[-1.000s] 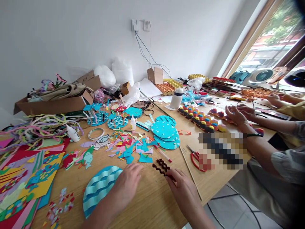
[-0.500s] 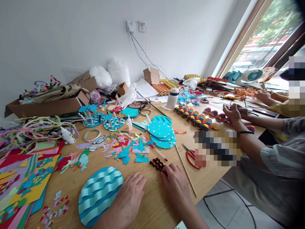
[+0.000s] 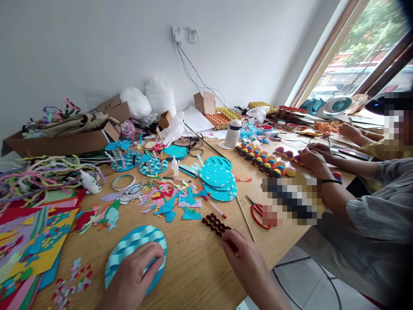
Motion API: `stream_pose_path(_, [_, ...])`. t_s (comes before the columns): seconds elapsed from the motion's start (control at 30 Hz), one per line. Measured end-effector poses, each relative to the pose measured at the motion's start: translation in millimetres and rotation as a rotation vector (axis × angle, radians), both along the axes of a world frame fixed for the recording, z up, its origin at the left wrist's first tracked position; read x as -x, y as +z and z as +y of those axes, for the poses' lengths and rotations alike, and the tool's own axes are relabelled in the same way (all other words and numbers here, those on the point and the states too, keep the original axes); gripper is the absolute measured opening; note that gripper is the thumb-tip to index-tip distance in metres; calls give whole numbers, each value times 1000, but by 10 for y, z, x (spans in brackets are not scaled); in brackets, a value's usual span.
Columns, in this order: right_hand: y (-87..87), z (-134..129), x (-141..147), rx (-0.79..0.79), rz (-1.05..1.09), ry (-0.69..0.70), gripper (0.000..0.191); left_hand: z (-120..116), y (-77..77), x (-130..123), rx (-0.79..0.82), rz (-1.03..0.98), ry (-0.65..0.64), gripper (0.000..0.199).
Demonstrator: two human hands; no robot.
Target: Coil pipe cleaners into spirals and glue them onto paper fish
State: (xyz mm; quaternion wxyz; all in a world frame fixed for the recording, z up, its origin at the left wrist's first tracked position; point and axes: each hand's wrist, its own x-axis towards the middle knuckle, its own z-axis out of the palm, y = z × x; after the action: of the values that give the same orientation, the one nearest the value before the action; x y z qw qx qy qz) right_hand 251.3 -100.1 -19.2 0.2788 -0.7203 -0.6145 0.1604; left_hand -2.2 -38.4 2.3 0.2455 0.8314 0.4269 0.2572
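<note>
My right hand [image 3: 245, 254] was positioned at the near end of the brown strips [image 3: 213, 221], with the fingers curled and the fingertips in contact; I could not tell whether they were clamped on the strips or only resting against them. The strips, wavy in form, lay side by side over the table [image 3: 187, 267], pointing away from me and to the left. My left hand [image 3: 138, 267] was located over the blue disc [image 3: 118, 258], its thumb and forefinger drawn together; whether they pinched anything small could not be determined. The disc carried rows of pale wave-shaped strips and was partly covered by that hand. Beyond the brown strips lay a pen [image 3: 217, 206], and behind it, overlapping spotted discs [image 3: 216, 175]. Paper scraps [image 3: 166, 213] were located farther left. To the right of the brown strips, a thin stick [image 3: 245, 218] lay at a slant; scissors [image 3: 252, 211] lay just beyond it, partly blurred. At far right, a co-worker's hands [image 3: 311, 159] were positioned near painted bumps [image 3: 258, 161].
</note>
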Motion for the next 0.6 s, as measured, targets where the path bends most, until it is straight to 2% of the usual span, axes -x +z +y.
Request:
stream_pose_path(0.13, [-29,50,400,68,65,276,17,-9,45,421,106,-73,236,20])
stream_pose_path(0.27, [6,158,682,169,57,453,18,-70,-97,818,276,-240,417,28])
stream_pose_path(0.43, [150,460,889,214,-91,456,16,-242,-351,1028,449,-492,581,44])
stream_pose_path(0.6, [184,885,1066,252,-241,391,24,-400,-604,925,433,-650,671,56])
